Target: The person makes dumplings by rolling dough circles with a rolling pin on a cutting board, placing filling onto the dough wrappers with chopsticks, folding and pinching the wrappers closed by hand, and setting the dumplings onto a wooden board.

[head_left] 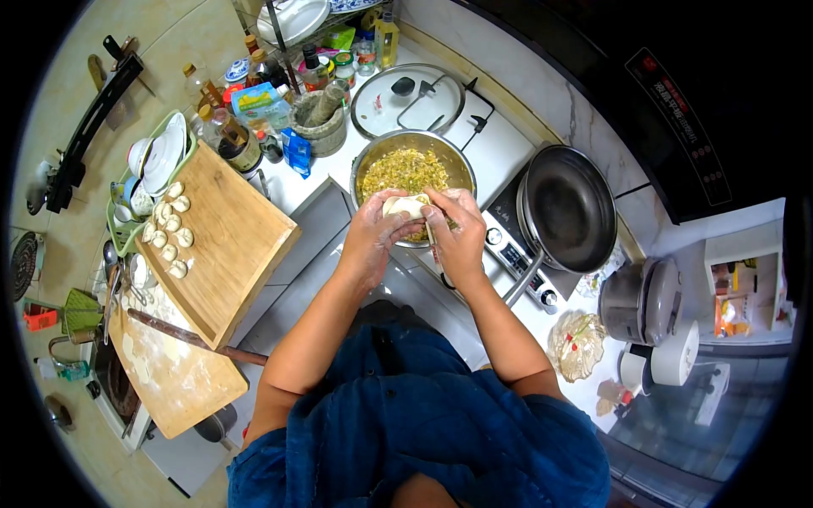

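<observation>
One dough wrapper (406, 206), pinched by left hand (369, 237) and right hand (458, 239) together; one metal bowl (462, 172) of chopped filling (402, 172), beneath and beyond both; several dumplings (173, 223) on wooden tray (230, 245), left of the left hand

The 2 bare forearms, left forearm (318, 322) and right forearm (495, 326), extend forward from the body and slant inward. The left hand (373, 237) and right hand (459, 239) are held close together in front, fingers (458, 200) curled inward in a pinching grip, the 2 thumbs angled toward each other. The fingers look whitish in patches.
</observation>
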{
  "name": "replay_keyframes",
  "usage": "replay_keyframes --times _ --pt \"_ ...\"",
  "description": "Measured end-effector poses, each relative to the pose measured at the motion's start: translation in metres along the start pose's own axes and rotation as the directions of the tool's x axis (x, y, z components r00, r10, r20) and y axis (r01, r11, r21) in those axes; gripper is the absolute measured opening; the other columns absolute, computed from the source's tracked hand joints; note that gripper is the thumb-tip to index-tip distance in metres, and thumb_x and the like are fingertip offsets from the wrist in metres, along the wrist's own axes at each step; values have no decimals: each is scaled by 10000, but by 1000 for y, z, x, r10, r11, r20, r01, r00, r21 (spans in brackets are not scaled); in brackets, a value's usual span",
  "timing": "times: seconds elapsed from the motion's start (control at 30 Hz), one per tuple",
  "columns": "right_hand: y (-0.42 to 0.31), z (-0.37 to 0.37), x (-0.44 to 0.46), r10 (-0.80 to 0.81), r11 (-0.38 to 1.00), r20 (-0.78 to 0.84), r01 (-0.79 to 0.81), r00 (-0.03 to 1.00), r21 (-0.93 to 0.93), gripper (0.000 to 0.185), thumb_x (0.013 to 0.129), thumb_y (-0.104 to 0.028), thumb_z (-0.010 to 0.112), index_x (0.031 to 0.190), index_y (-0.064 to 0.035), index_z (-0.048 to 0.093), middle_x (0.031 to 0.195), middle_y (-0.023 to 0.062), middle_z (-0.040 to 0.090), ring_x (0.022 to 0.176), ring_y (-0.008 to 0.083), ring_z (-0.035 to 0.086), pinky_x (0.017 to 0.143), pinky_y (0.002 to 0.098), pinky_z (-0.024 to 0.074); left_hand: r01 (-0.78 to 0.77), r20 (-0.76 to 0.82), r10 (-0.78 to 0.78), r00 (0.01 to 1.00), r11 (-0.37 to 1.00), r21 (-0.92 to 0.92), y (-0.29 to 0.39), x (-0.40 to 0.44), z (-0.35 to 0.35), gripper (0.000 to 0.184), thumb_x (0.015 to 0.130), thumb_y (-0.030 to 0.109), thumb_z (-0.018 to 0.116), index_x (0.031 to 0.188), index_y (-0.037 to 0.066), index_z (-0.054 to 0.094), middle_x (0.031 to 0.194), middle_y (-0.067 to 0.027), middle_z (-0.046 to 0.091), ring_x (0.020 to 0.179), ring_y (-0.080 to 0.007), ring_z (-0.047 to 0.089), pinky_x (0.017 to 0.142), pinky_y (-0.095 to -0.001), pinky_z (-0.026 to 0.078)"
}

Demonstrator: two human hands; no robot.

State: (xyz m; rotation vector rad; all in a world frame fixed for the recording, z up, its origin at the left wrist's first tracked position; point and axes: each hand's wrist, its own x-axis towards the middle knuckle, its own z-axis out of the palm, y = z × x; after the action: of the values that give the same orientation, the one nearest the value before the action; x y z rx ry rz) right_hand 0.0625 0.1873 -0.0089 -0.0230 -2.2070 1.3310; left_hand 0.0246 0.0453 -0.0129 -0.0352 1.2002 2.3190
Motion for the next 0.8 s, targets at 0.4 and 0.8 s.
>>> replay_keyframes --times 0.4,0.8 --pt "0 -1 2 -100 995 -6 100 995 -28 117 823 -58 660 902 21 694 803 143 612 796 272 598 724 350 475 -58 -3 60 998 984 170 -1 -1 1 290 863 9 573 1145 22 509 1061 -102 597 912 -146 608 819 -254 514" --pt "1 -1 0 -45 999 35 44 998 18 126 834 -58 650 920 25 690 819 137 609 777 255 594 692 329 470 -143 38 138 990 957 251 0 -4 -1 328 850 -8 596 1167 10 513 1084 -86 581 986 -148 568 850 -273 481"
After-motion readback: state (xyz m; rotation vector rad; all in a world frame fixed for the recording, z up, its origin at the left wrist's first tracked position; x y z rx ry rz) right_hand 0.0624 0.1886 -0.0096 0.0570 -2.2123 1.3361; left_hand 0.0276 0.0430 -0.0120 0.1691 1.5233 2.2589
